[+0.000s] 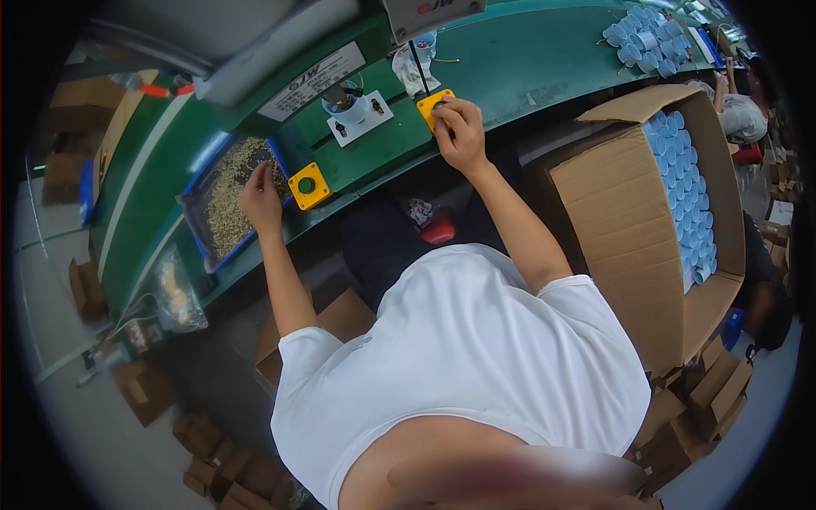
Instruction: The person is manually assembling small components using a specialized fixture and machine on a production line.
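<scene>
My left hand (pixel 262 200) is over the near right side of a blue tray (pixel 194 223) filled with small pale parts (pixel 225 200). Its fingertips are pinched together; whatever they hold is too small to make out. A yellow push-button box (pixel 308 186) with a dark round button sits just right of that hand. My right hand (pixel 463 136) is curled over a second yellow push-button box (pixel 422 105), its fingers covering the button. Between the two boxes, a light blue cup-shaped part (pixel 350 110) stands on a white metal plate (pixel 361 130), under the machine's head.
A large open carton (pixel 608 229) full of light blue cups (pixel 684 195) stands at my right. More cups (pixel 646 41) are heaped on the green bench (pixel 535 64). A plastic bag (pixel 176 293) hangs at the left. Another person (pixel 739 115) works at the far right.
</scene>
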Tool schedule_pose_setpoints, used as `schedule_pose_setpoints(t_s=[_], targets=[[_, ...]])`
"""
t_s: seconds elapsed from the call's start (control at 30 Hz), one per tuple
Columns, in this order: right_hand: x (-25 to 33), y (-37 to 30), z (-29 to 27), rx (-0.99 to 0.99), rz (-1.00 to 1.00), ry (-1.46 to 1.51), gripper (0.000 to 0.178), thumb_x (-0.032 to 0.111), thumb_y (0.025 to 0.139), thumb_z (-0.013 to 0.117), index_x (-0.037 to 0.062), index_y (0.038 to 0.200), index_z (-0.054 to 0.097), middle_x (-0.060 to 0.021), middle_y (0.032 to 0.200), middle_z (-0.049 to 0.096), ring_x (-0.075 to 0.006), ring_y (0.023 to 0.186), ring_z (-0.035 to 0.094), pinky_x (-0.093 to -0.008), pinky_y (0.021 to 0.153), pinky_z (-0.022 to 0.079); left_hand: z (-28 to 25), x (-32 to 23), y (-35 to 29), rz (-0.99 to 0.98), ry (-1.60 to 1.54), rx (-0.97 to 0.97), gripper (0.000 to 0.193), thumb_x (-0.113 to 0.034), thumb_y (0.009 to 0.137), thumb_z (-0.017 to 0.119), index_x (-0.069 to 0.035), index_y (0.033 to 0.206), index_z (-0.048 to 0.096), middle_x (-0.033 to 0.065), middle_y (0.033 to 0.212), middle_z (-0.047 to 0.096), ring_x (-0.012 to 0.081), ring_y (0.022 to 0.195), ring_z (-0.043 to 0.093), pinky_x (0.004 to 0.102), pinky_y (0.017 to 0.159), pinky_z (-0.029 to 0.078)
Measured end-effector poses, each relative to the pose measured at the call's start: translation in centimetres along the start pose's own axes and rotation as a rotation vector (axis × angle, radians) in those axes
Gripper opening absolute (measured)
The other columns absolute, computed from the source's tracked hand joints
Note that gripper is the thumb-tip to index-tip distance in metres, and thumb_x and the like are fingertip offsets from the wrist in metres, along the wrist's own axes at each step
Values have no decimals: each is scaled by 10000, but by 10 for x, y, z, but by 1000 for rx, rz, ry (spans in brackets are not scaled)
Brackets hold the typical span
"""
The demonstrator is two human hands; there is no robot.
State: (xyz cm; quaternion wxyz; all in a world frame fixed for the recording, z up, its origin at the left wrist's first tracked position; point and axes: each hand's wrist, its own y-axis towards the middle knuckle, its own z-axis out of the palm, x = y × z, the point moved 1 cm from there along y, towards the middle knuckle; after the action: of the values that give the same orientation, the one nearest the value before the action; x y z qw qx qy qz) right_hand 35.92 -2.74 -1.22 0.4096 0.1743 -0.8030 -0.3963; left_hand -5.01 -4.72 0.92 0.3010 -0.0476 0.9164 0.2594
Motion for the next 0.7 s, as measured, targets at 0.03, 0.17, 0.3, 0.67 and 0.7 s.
schedule_pose_setpoints(t_s=[0.03, 0.17, 0.3, 0.67, 0.7], targets=[[0, 0, -1, 7, 0, 2, 172, -1, 838, 697, 58, 1000, 699, -97, 1047, 649, -310, 1091, 652, -416, 939, 469, 0, -1, 3, -35, -72, 5, 180, -161, 980, 716, -47, 1104, 779, 109, 994, 783, 165, 883, 735, 299, 721, 550], [0, -1, -2, 13, -3, 3, 167, -15, 851, 689, 47, 1006, 696, -110, 1059, 647, -322, 1100, 648, -415, 945, 474, -7, -44, 25, -1, -138, 8, 183, -140, 999, 695, -13, 1110, 766, 94, 1016, 785, 130, 907, 722, 273, 754, 545], [3, 1, -2, 27, -4, 11, 165, -13, 857, 686, 46, 1011, 694, -111, 1069, 646, -323, 1107, 644, -416, 945, 473, -2, -55, 52, -25, -310, 16, 192, -129, 996, 699, 10, 1119, 751, 86, 1024, 780, 123, 914, 714, 263, 790, 543], [3, 0, -3, 31, 11, 11, 159, -11, 873, 677, 47, 1021, 686, -111, 1088, 643, -329, 1116, 638, -417, 945, 473, 6, -116, 76, 99, -389, 223, 230, -139, 937, 776, 21, 1099, 739, 83, 982, 765, 144, 931, 698, 290, 819, 551], [3, 0, -2, 31, 11, 12, 158, -11, 873, 676, 47, 1020, 686, -112, 1091, 643, -329, 1118, 636, -417, 946, 473, 6, -127, 77, 108, -426, 237, 243, -155, 934, 783, 22, 1094, 739, 79, 977, 763, 145, 925, 695, 293, 818, 551]])
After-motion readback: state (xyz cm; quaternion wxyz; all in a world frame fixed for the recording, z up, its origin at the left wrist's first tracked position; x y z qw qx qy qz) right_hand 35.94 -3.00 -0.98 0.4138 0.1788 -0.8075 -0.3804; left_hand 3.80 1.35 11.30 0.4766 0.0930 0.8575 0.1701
